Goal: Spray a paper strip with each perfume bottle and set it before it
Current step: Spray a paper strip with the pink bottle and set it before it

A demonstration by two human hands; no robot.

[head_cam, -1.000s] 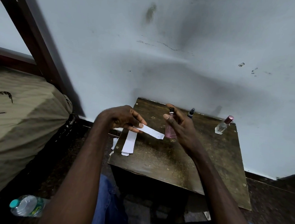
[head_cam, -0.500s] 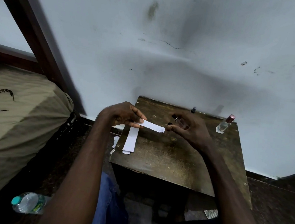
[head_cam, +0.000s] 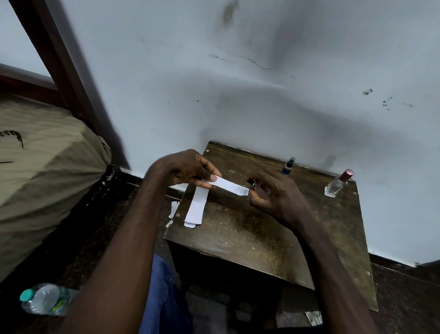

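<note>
My left grip (head_cam: pixel 184 169) pinches the paper strip (head_cam: pixel 229 185) by one end, my right grip (head_cam: pixel 277 197) curls round the perfume bottle (head_cam: pixel 255 184), nozzle just beside the strip's free tip; best aim mid-strip, one short press.

a paper strip (head_cam: pixel 229 185) is pinched by the fingers (head_cam: pixel 207 177) of the left hand (head_cam: pixel 184 168) and is stretched across to the fingers (head_cam: pixel 257 198) of the right hand (head_cam: pixel 274 195), above the table (head_cam: pixel 261 236). a small bottle (head_cam: pixel 254 184) is enclosed by the right fingers, beside the strip's right end. a stack of strips (head_cam: pixel 196 207) is laid on the table just below the left fingers. behind the right fingers a slim bottle (head_cam: pixel 288 165) is stood by the wall (head_cam: pixel 246 89), with a capped bottle (head_cam: pixel 337 184) well to their right.
</note>
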